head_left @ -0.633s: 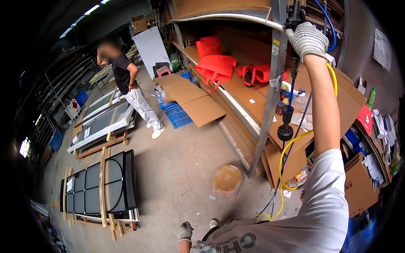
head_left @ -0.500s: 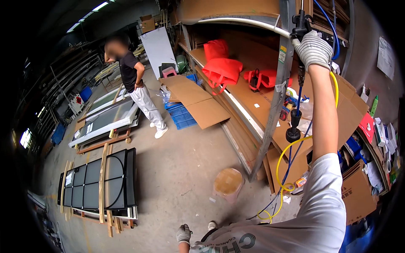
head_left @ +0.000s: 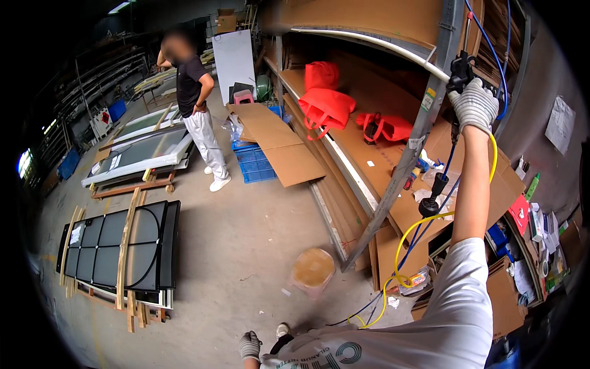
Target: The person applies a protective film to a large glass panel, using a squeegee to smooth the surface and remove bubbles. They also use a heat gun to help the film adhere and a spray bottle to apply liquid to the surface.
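My right arm reaches up to the right, its hand point(head_left: 477, 106) in a striped, light knitted glove. The fingers are wrapped round a black fitting point(head_left: 461, 69) on a hose line, beside the rack's metal post; the palm hides part of it. Below it, a blue hose leads down to a black, cone-shaped end piece point(head_left: 432, 202). A white pipe point(head_left: 381, 38) runs along the shelf edge and ends close to my fingers. My left hand point(head_left: 250, 345), gloved too, hangs low by my body with its fingers curled; whatever it may hold is hidden.
The rack shelf holds red bags point(head_left: 329, 107) and cardboard. A yellow hose point(head_left: 402, 246) trails to the floor near a round stool point(head_left: 312, 268). Framed panels point(head_left: 110, 246) lie at the left. Another person point(head_left: 195, 104) stands beyond a blue crate point(head_left: 255, 163). Cluttered shelves point(head_left: 541, 230) fill the right.
My view has shifted, so the rack and my right arm appear farther right and the floor panels farther left. The right hand keeps its grip. The cone-shaped end piece now hangs tilted.
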### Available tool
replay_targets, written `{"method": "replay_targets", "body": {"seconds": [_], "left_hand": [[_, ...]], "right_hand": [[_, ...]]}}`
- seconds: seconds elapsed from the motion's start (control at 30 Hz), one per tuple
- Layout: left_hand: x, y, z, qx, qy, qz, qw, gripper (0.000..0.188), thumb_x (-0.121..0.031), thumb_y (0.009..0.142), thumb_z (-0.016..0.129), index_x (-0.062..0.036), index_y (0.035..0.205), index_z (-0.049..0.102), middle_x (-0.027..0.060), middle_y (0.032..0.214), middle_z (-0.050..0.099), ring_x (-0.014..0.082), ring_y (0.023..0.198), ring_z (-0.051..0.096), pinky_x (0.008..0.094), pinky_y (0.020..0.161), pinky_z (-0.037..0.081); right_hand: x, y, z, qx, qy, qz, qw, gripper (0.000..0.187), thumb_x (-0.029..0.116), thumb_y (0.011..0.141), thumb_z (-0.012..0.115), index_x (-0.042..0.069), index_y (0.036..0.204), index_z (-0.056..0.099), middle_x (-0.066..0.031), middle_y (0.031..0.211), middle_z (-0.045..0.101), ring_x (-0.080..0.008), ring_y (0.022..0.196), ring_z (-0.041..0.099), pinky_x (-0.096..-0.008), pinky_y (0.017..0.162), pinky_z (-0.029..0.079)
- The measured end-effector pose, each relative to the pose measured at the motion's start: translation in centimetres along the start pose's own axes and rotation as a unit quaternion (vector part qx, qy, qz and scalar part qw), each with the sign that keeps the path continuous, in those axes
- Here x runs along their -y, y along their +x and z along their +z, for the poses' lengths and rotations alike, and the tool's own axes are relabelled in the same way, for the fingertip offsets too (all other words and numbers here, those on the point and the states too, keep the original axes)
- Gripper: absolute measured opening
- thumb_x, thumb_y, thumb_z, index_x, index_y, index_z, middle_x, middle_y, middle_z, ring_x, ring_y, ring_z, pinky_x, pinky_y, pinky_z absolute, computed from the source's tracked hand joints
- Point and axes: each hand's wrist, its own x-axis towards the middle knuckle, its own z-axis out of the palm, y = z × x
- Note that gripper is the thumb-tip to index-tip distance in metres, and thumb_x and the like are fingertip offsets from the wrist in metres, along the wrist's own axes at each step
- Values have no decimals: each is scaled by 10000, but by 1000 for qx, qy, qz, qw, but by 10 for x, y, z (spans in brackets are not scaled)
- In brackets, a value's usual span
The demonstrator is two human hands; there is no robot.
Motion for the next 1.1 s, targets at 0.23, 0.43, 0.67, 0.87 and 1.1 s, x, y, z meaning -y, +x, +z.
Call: {"method": "replay_targets", "body": {"seconds": [0.23,0.43,0.67,0.87,1.1], "left_hand": [[-18,-3,-11,29,103,-8,994,405,-350,955,422,-7,910,631,188,761,638,325,703,613,439,659,496],[-143,-42,-50,20,201,-4,979,442,-401,927,404,-52,964,672,236,967,651,416,929,614,492,842,484],[-103,-104,-60,25,140,-107,984,432,-406,912,425,-69,1042,663,213,1011,654,400,958,614,468,843,492],[-65,-200,-75,-46,48,-206,976,467,-424,922,413,-49,1074,647,217,1047,644,403,1012,591,458,875,476],[-43,-281,-82,-200,-67,-129,969,387,-311,971,463,-6,1166,600,85,903,650,148,651,581,291,657,494]], "right_hand": [[0,-33,1,-67,-92,-49,992,720,488,696,723,-8,1184,537,-156,1191,582,-302,1187,498,-441,1049,343],[13,-61,11,-71,-91,-58,992,833,541,775,639,-50,1323,431,-172,1346,481,-311,1298,398,-481,1110,256],[98,-189,23,-75,501,-38,861,505,345,822,682,26,1191,552,-181,1276,513,-340,1221,442,-462,1057,312],[181,-458,-43,371,624,-317,611,576,324,718,728,57,1189,531,-221,1356,414,-407,1273,347,-526,1078,274],[110,-621,-192,459,616,-573,286,549,418,763,688,71,1171,570,-190,1323,481,-357,1254,410,-472,1068,304]]}}
